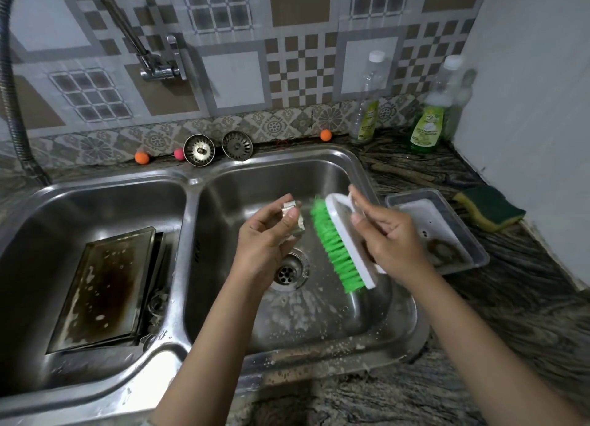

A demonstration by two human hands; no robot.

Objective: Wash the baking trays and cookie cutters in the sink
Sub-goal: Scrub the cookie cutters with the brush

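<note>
Cookie cutter (small and metallic, its shape not clear) is pinched by the curled fingers of the left hand above the right basin of the sink. A white brush with green bristles is gripped by the right hand, bristles turned toward the cutter. A soiled baking tray is leaned in the left basin. A sponge is seen on the worktop.

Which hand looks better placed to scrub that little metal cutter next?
The right hand: it already grips the green-bristled brush, bristles facing the cookie cutter. The left hand is occupied pinching the cutter over the right basin.
</note>
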